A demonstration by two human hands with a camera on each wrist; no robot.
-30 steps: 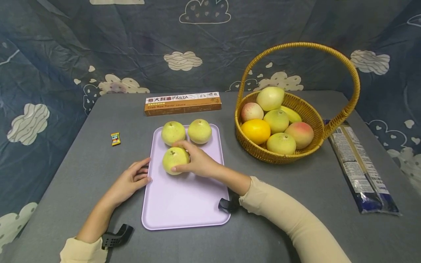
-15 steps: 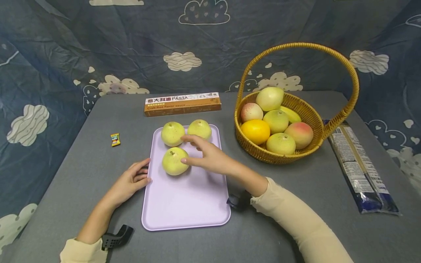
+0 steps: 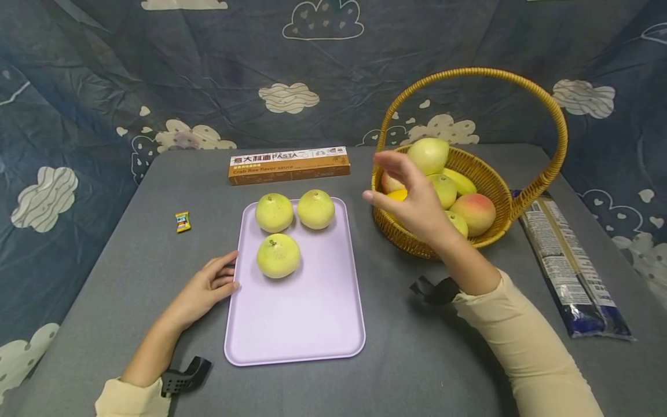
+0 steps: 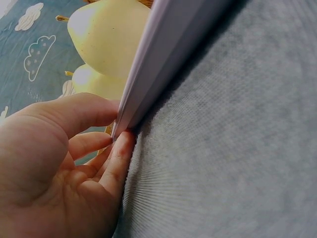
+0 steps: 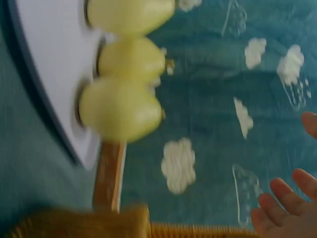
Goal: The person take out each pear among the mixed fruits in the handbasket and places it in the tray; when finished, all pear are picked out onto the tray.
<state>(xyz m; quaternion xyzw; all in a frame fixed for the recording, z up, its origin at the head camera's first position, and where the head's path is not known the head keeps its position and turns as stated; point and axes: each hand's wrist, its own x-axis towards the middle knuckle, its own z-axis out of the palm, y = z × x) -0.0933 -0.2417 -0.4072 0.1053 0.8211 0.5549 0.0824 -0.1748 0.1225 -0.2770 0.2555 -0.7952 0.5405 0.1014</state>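
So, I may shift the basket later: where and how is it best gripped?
Probably by the top of the handle, coming from above: it is a slim arch rising over the basket, with open space between it and the fruit.

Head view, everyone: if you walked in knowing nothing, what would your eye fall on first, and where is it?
Probably the tall-handled wicker basket on the right, filled with mixed fruit and partly hidden by the person's right grip. Next comes the lilac tray, left of the picture's middle, with three yellow-green pomelos toward its far end. Just beyond it lies a pasta box.
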